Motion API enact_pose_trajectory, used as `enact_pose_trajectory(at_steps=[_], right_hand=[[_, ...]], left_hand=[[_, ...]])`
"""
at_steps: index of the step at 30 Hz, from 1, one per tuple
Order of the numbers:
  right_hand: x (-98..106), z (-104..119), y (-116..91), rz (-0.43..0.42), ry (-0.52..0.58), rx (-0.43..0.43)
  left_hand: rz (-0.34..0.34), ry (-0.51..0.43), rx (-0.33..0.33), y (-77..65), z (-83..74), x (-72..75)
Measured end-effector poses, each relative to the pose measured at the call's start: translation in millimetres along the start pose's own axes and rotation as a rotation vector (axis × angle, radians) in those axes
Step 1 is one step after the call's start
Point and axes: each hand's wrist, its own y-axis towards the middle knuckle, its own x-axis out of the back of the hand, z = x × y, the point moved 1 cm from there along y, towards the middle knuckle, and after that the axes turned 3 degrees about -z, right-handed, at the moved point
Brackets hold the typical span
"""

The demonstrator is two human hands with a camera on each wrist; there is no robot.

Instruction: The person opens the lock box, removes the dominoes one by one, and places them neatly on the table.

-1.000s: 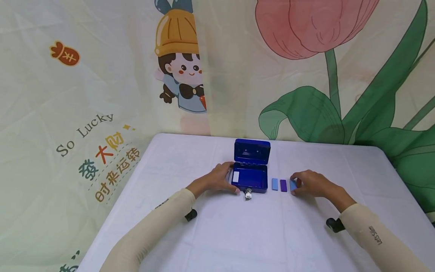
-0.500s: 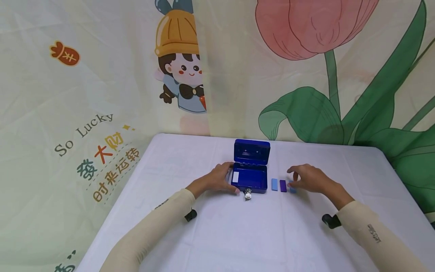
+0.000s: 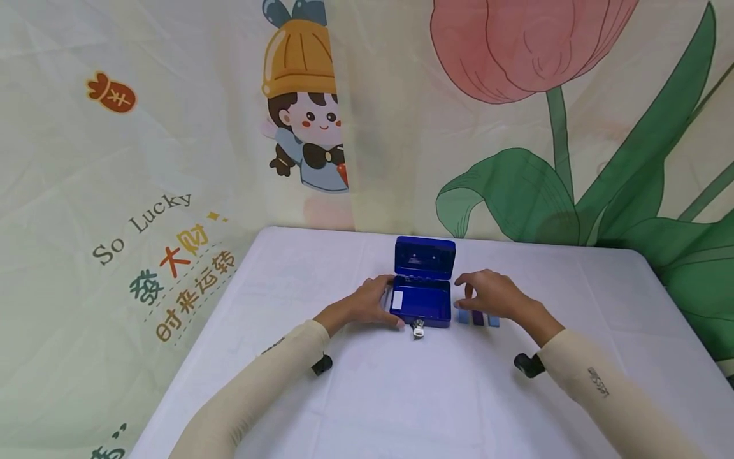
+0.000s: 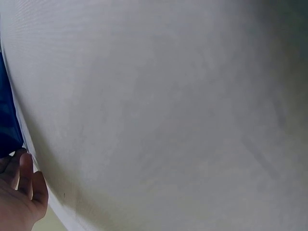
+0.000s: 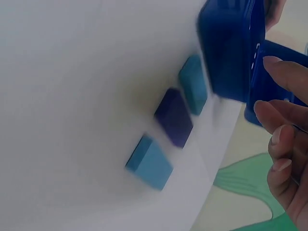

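A dark blue metal cash box (image 3: 421, 303) stands on the table with its lid (image 3: 425, 258) raised. My left hand (image 3: 367, 302) holds its left side, thumb by the front corner and fingers toward the back. From the box's front hangs a small silver lock (image 3: 418, 328). To the right of the box, a light blue block (image 3: 463, 317), a purple block (image 5: 173, 118) and another light blue block (image 5: 151, 166) lie in a row. Over them hovers my right hand (image 3: 494, 294), fingers loosely bent and nothing between them, its fingertips close to the box's right side.
A white cloth covers the table (image 3: 390, 395). Behind it hangs a printed curtain (image 3: 390, 127) with a tulip and a cartoon figure. Inside the box, a white label (image 3: 398, 299) shows at the left.
My right hand has let go of the rightmost light blue block, lifted and moved left toward the box. That block stays on the table beside the purple one. My left hand has not moved.
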Motion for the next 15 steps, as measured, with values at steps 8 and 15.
enact_pose_trajectory(at_steps=[8,15], right_hand=[[-5.4,26.7,13.4,0.002,-0.015,0.027],[-9.1,39.2,20.6,0.015,0.004,0.043]], left_hand=[[0.004,0.0,0.006,-1.8,-0.1,0.5],[0.014,-0.01,0.014,-2.6,-0.6,1.8]])
